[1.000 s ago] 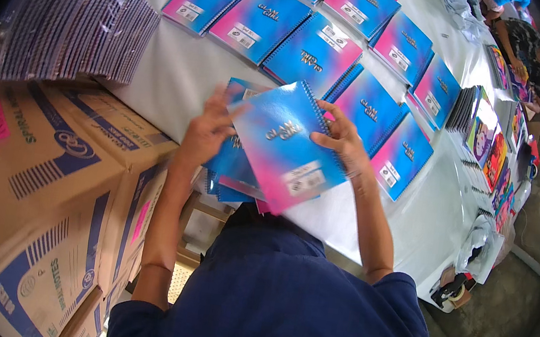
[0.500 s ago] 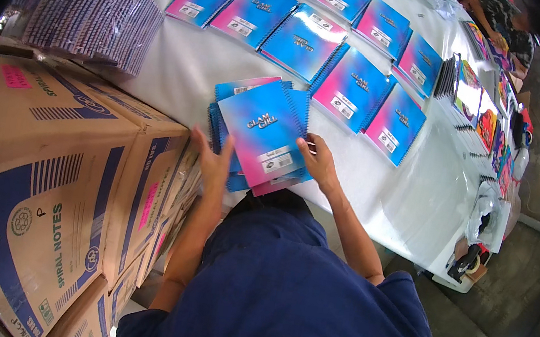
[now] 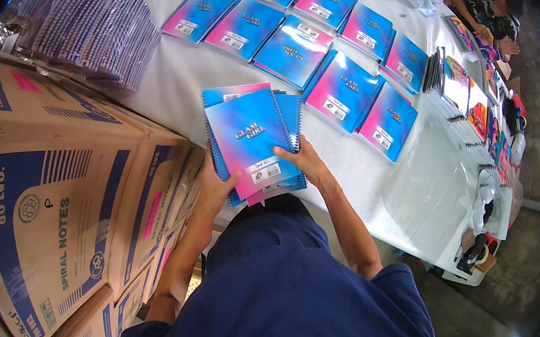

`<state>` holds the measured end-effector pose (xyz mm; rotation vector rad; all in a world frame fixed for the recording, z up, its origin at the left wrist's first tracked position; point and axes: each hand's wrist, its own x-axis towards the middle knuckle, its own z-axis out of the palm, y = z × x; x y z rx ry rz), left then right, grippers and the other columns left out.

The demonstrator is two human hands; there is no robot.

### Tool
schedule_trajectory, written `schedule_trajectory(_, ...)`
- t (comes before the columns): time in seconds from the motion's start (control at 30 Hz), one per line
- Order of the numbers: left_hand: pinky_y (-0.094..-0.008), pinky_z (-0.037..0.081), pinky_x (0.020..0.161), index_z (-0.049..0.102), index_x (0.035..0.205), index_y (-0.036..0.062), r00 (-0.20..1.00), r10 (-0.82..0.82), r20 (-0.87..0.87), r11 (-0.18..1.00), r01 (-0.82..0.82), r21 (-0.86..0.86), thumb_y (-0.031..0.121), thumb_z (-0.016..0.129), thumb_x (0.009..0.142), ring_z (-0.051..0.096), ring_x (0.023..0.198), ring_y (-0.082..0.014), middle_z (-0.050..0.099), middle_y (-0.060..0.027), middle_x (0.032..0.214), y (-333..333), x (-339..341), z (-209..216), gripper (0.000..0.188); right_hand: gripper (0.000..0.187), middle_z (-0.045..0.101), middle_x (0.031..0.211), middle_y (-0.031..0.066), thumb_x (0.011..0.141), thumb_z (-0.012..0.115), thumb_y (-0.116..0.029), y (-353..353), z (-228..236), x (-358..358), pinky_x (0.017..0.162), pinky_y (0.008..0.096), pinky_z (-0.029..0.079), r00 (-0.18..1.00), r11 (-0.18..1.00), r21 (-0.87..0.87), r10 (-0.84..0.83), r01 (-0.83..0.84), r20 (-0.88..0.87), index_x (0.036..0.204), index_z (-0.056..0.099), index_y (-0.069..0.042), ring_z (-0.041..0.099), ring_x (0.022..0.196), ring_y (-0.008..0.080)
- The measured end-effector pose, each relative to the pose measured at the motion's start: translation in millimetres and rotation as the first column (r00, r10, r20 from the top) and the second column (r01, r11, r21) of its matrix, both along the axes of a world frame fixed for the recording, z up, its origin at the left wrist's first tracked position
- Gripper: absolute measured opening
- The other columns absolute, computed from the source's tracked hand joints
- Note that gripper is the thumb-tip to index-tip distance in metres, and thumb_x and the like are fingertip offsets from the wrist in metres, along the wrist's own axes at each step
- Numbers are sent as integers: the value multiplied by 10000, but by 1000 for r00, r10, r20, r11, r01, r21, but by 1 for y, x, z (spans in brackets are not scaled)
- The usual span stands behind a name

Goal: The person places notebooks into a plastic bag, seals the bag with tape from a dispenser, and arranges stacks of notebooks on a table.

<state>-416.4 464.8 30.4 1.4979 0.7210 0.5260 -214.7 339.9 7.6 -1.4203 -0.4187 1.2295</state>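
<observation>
L hand holds the lower-left edge of an uneven pile of blue-and-pink spiral notebooks, thumb on the top cover. R hand grips the pile's right side, thumb also on top. So pile is betw. both hands, prob. partly over the near edge of the white table; hard to see underneath. Beyond the hands: rows of matching notebooks, flat. Left of L hand: brown cartons, w/ stacked spiral-bound books farther off. Well right of R hand: multicoloured notebooks.
</observation>
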Motion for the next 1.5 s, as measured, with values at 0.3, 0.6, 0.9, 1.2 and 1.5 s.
schedule_trajectory(0.3,-388,256,1119,183,1468,17,876,-480,45,801,417,430,-99,661,625,293,1389,-355,309,-262,1459,-4,40,79,976,812,529,1278,100,663,816,-79,-48,-79,22,1022,395,430,813,847,263,-285,462,-508,1361,402,-49,514,1176,236)
schedule_trajectory(0.6,-321,295,1076,309,1455,16,890,-407,205,912,407,46,-3,799,634,450,1267,-205,482,-142,1382,53,71,20,957,1245,314,1433,107,476,945,-213,-36,8,45,1094,414,309,936,950,268,-232,160,266,1454,189,-65,359,1296,264)
schedule_trajectory(0.9,-347,261,1097,248,1482,46,891,-388,236,919,394,26,206,833,645,299,1380,-251,361,-150,1460,53,78,-3,1033,1155,402,1404,76,511,922,-164,-35,18,60,1112,406,285,883,933,359,-156,-14,442,1449,255,-69,371,1308,252)
schedule_trajectory(1.2,-350,361,1047,91,1504,73,841,-311,443,934,356,-20,102,857,591,450,1231,-219,446,-99,1331,49,116,14,1192,999,474,1316,112,607,889,-149,-27,15,44,1075,377,331,942,944,272,-250,185,226,1403,302,-12,433,1249,246)
schedule_trajectory(1.5,-316,459,935,313,1440,38,941,-280,189,941,308,-140,-16,810,648,559,1085,-172,581,-83,1203,56,87,-22,936,1134,391,1419,166,664,855,-179,-32,-17,63,1164,400,120,856,993,-36,116,-113,504,1463,74,14,317,1353,294)
